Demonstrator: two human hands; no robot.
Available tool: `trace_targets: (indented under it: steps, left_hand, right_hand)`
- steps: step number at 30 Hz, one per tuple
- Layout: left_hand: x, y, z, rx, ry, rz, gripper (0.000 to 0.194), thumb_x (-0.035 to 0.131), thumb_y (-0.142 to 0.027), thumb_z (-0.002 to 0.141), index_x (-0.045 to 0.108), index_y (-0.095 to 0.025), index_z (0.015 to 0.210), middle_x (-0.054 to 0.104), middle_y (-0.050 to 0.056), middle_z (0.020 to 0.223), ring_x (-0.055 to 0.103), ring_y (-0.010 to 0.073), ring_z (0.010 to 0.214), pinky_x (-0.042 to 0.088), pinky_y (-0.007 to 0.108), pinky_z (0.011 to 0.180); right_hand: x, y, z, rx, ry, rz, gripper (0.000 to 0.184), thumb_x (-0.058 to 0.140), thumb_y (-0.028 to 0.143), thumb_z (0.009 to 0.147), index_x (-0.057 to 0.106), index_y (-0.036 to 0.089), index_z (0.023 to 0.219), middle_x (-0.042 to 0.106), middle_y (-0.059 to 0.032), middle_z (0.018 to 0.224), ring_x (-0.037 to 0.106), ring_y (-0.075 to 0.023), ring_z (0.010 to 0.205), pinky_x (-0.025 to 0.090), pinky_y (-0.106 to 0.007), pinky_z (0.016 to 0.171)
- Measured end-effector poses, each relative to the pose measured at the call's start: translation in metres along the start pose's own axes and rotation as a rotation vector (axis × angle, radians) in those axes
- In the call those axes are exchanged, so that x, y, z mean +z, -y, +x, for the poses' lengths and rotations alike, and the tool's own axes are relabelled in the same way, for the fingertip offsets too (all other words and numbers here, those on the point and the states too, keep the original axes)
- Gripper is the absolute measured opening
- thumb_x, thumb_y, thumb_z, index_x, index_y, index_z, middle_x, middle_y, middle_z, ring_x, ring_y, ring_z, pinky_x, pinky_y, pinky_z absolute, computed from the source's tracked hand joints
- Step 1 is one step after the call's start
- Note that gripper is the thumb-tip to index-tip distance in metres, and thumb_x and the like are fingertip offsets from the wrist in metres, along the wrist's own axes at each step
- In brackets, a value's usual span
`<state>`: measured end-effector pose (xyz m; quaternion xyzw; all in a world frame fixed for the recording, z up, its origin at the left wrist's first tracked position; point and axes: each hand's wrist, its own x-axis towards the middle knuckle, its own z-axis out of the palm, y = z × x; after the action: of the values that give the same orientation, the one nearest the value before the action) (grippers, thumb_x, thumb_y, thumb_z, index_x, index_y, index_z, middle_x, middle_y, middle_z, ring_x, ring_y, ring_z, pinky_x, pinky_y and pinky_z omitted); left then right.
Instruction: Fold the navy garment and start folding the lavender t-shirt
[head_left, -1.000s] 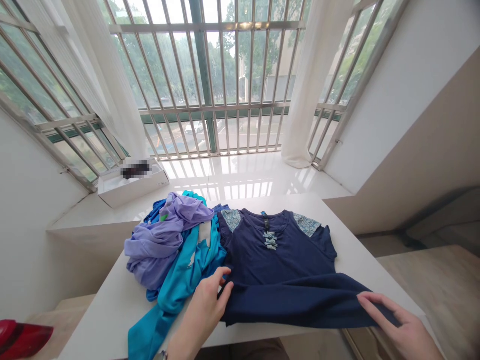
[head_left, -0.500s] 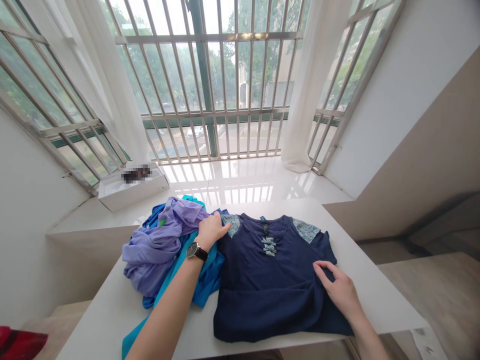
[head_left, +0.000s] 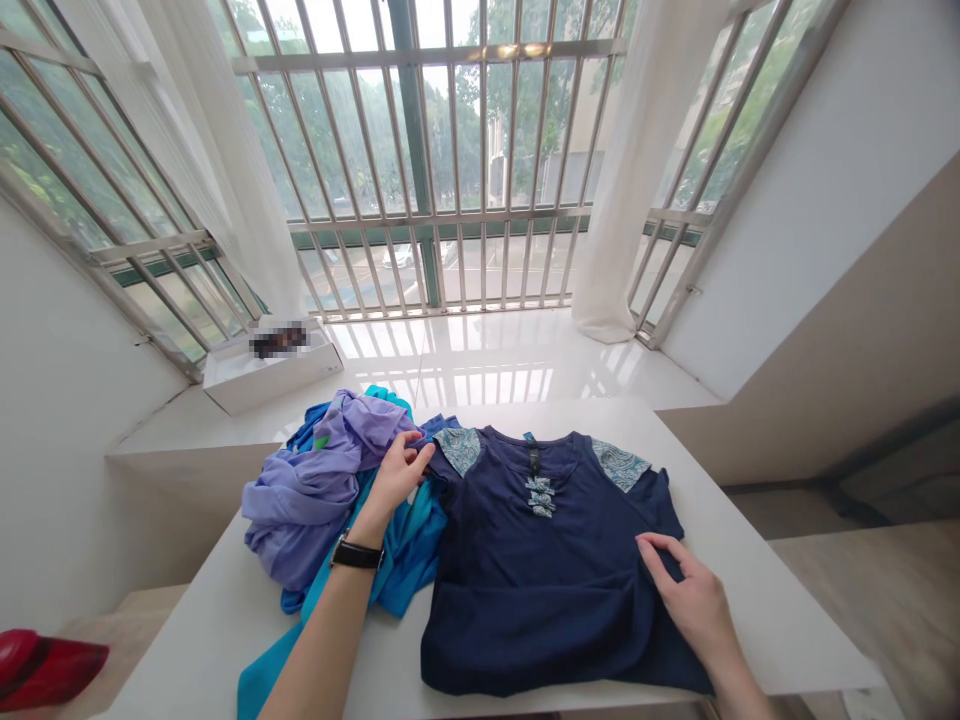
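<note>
A navy short-sleeved shirt (head_left: 517, 540) lies front up on the white table (head_left: 757, 610), its lower part folded over. Patterned patches cover its shoulders, and small bows run below the neckline. At the shirt's left sleeve edge, my left hand (head_left: 394, 475) is closed in a pinch on the fabric; a black-strapped watch (head_left: 356, 552) is on that wrist. My right hand (head_left: 690, 590) pinches the shirt's right side below the other sleeve. Beside the shirt, partly behind my left arm, is a heap of lilac cloth (head_left: 300, 510) and turquoise cloth (head_left: 274, 665).
A white box (head_left: 274, 372) with a blurred item on it stands on the glossy sill (head_left: 480, 355) behind the table. Metal bars (head_left: 510, 215) and white curtains (head_left: 611, 270) line the window. Something red (head_left: 52, 665) shows at the lower left.
My left hand has moved left from the patterned shoulder to the sleeve edge, and that sleeve lies farther out. My right hand keeps its place on the shirt. The view has shifted slightly.
</note>
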<state>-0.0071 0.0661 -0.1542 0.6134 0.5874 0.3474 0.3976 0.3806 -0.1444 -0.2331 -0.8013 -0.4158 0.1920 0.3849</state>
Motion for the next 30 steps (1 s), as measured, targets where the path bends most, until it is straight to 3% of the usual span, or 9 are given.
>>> trace_targets:
  steps: [3,6,9,15,19,21,23,26,30]
  left_hand:
    - [0.011,-0.013,-0.016,0.014,-0.049,0.175,0.08,0.071,-0.051,0.074,0.04,-0.016,0.139,0.071,0.008,0.088,0.069,0.0266,0.083,0.052,0.032,0.072]
    - [0.016,-0.024,-0.028,0.151,-0.039,0.357,0.094,0.071,-0.033,0.073,0.023,-0.017,0.152,0.07,0.009,0.098,0.069,0.0271,0.089,0.05,0.032,0.077]
    - [0.01,-0.022,-0.027,0.239,0.034,0.33,0.084,0.06,-0.021,0.075,0.023,-0.02,0.152,0.067,0.001,0.085,0.066,0.0188,0.069,0.05,0.027,0.07]
    - [-0.006,0.003,-0.019,0.166,0.075,0.291,0.052,0.049,-0.018,0.079,0.048,-0.016,0.131,0.061,0.0,0.084,0.058,0.0117,0.051,0.05,0.025,0.06]
    - [-0.002,-0.008,-0.026,0.361,-0.112,0.491,0.045,0.049,-0.017,0.083,0.052,-0.016,0.128,0.061,0.01,0.108,0.066,0.0227,0.089,0.052,0.037,0.087]
    - [0.005,-0.026,-0.024,0.477,-0.201,0.587,0.039,0.048,-0.019,0.087,0.054,-0.017,0.126,0.059,0.013,0.121,0.059,0.0274,0.11,0.047,0.041,0.098]
    - [0.014,-0.045,-0.015,0.522,-0.162,0.679,0.036,0.047,-0.024,0.091,0.055,-0.018,0.126,0.06,0.013,0.122,0.055,0.0284,0.116,0.044,0.04,0.102]
    - [0.031,-0.063,0.01,0.402,0.019,0.9,0.041,0.048,-0.034,0.094,0.053,-0.015,0.13,0.061,0.016,0.123,0.057,0.0302,0.115,0.045,0.041,0.098]
    - [0.046,-0.06,0.045,0.216,0.15,1.039,0.048,0.051,-0.05,0.092,0.06,-0.01,0.118,0.066,0.021,0.111,0.064,0.0349,0.106,0.049,0.042,0.087]
  right_hand:
    - [0.0,0.001,-0.001,-0.016,-0.008,0.02,0.04,0.058,0.062,0.078,0.071,0.027,0.091,0.077,-0.0019,0.1,0.069,-0.0262,0.1,0.051,-0.029,0.084]
    - [0.001,0.005,-0.001,-0.039,-0.037,0.016,0.038,0.058,0.06,0.078,0.071,0.027,0.091,0.077,-0.0028,0.098,0.07,-0.026,0.096,0.051,-0.031,0.086]
    - [-0.001,0.009,-0.001,-0.052,-0.099,-0.021,0.037,0.057,0.058,0.079,0.07,0.026,0.094,0.076,-0.0035,0.098,0.07,-0.0262,0.094,0.051,-0.034,0.087]
    - [-0.017,0.001,0.002,-0.127,-0.2,-0.194,0.038,0.057,0.06,0.076,0.07,0.025,0.083,0.071,-0.0089,0.097,0.066,-0.0256,0.08,0.052,-0.039,0.08]
    - [-0.034,-0.002,0.035,-0.1,-0.317,-0.186,0.045,0.055,0.064,0.073,0.069,0.022,0.077,0.07,-0.0136,0.101,0.066,-0.0275,0.085,0.052,-0.037,0.073]
    - [-0.041,0.004,0.062,-0.024,-0.298,-0.203,0.047,0.053,0.066,0.074,0.068,0.021,0.082,0.072,-0.0135,0.096,0.067,-0.0278,0.083,0.051,-0.037,0.074]
    - [-0.042,0.014,0.09,0.09,-0.216,-0.307,0.052,0.051,0.069,0.075,0.067,0.021,0.085,0.074,-0.0137,0.089,0.068,-0.0297,0.083,0.05,-0.039,0.077]
    - [-0.036,0.027,0.124,0.204,-0.066,-0.555,0.062,0.043,0.077,0.076,0.069,0.021,0.08,0.073,-0.0179,0.086,0.068,-0.0357,0.086,0.048,-0.042,0.074]
    - [-0.023,0.025,0.141,0.079,-0.004,-0.657,0.049,0.046,0.063,0.083,0.069,0.021,0.074,0.072,-0.0172,0.079,0.068,-0.0335,0.081,0.047,-0.039,0.068]
